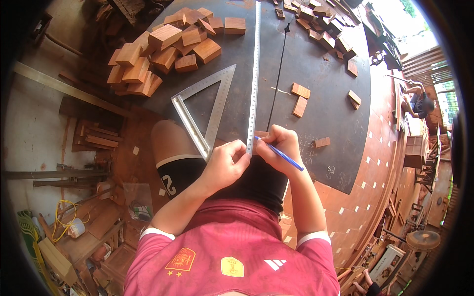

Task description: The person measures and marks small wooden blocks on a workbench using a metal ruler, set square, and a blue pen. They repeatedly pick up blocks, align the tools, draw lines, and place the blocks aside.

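Note:
A long metal ruler [255, 79] lies lengthwise on the dark tabletop, its near end between my hands. My left hand [227, 162] is closed, pinching the ruler's near end between thumb and fingers. In my right hand [280, 148] is a blue pen [287, 160], slanted with its tip at the ruler's right edge. Just beyond the tip, a small piece of reddish wood [261, 133] shows, partly hidden by the fingers. To the left of the ruler rests a metal triangular set square [222, 101], its thick edge close to my left hand.
Cut wooden blocks [165, 37] are heaped at the table's far left; more blocks [327, 40] lie at the far right. Single blocks [299, 106] sit right of the ruler, near chalk-like marks. Beyond the table's right edge is a tiled floor [368, 172], with another person [422, 104] farther off.

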A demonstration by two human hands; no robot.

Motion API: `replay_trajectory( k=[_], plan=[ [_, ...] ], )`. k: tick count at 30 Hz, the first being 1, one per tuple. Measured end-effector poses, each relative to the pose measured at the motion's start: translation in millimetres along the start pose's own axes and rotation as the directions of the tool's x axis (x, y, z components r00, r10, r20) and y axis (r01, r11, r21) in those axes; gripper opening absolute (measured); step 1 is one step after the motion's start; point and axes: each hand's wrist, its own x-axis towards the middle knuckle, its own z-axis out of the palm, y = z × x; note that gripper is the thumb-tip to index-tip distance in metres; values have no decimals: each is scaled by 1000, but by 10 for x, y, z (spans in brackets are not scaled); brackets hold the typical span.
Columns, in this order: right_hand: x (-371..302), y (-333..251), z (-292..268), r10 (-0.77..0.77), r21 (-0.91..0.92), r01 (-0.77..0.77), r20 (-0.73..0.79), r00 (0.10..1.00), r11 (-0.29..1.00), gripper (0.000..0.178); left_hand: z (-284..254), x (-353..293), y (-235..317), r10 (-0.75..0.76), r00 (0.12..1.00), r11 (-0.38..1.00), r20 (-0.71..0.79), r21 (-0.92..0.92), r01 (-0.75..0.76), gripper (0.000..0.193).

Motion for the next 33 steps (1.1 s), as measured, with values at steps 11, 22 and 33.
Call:
replay_trajectory(
  k=[11, 22, 33],
  plan=[
    [-6, 45, 27, -23, -9, 23, -34, 999, 1000, 26, -2, -3, 17, -2, 1000, 1000, 2, 2, 2, 13],
    [-18, -83, 22, -9, 0, 9, -41, 999, 1000, 23, -41, 53, -18, 73, 997, 995, -24, 76, -71, 12],
    [-294, 319, 27, -144, 216, 240, -382, 913, 946, 16, -601, -200, 194, 199, 868, 904, -456, 427, 17, 21]
  ],
)
